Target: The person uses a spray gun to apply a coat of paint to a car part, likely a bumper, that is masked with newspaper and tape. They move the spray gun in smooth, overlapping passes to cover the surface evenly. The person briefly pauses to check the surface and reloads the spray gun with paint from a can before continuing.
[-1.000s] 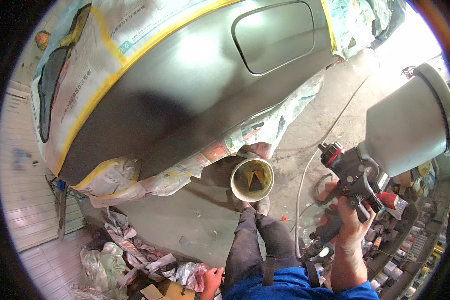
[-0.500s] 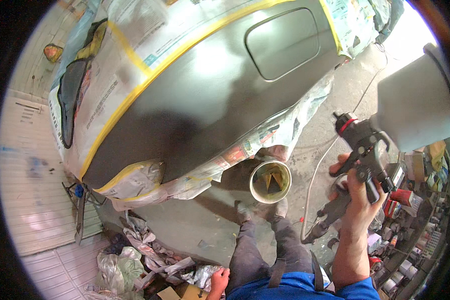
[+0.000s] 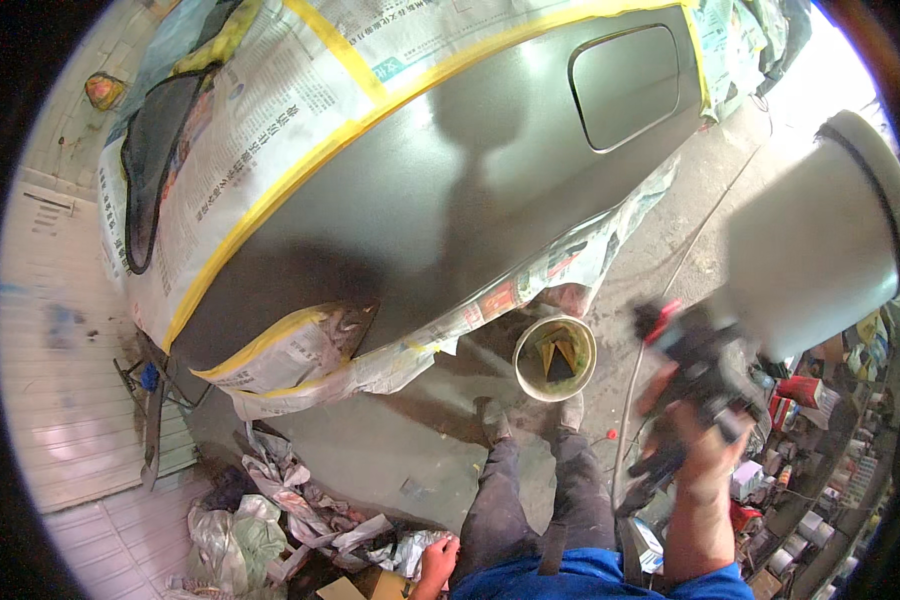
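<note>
- While the right grip [image 3: 705,440] clasped the spray gun [image 3: 715,358], the left grip [image 3: 438,560] hung beside the thigh [image 3: 498,505]; couldn't tell its hold.
- Spray gun, blurred, was right of the bucket [image 3: 522,375].
- Dark panel [image 3: 420,220] curved ahead, edged with yellow tape [image 3: 378,105] and newspaper [image 3: 280,110].

A black spray gun [image 3: 710,360], blurred, its large grey cup [image 3: 815,245] tilted, was held in the fingers [image 3: 658,385] of the right hand [image 3: 712,447].
</note>
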### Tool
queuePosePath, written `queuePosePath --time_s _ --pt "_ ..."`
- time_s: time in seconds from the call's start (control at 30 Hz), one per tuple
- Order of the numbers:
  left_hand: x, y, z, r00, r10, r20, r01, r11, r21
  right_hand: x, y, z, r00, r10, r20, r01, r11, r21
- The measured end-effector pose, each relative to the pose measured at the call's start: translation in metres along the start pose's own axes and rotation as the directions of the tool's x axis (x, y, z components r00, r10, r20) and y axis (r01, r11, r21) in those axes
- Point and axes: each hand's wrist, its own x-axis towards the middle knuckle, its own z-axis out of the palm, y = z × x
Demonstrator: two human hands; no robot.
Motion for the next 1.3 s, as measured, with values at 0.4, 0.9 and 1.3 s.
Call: queuePosePath --time_s 0.4,0.9,1.3 --pt "0.001 -0.005 -0.018 1.0 0.022 0.012 -0.022 0.999 -0.046 -0.03 0.052 -0.002 0.948 0.054 0.314 -0.054 0.998 -0.006" --pt "-0.003 0.001 -0.04 0.996 -0.065 0.066 0.067 0.998 -0.021 -0.052 0.13 -0.016 0.939 0.055 0.341 -0.105 0.986 0.131" --pt "0.041 0.018 -0.039 0.983 0.184 0.003 -0.173 0.916 0.361 -0.063 0.165 -0.054 0.988 0.111 0.104 -0.112 0.994 0.007"
